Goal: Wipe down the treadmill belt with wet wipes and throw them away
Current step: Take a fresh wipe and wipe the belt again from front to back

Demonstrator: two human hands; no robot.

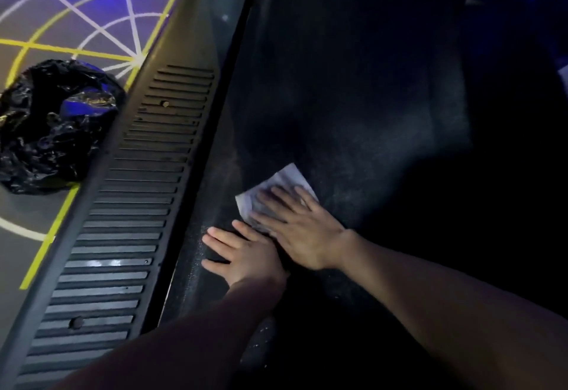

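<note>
The dark treadmill belt (353,97) fills the middle and right of the view, dim and speckled with dust. A white wet wipe (289,179) lies flat on the belt near its left edge. My right hand (298,226) presses palm-down on the wipe, fingers spread over it and blurred. My left hand (242,254) rests flat on the belt just left of the right hand, fingers apart, holding nothing.
A ribbed grey side rail (132,205) runs diagonally along the belt's left edge. On the floor beyond it sits a crumpled black plastic bag (52,125), open at the top. The floor (76,20) bears yellow and white web-like lines.
</note>
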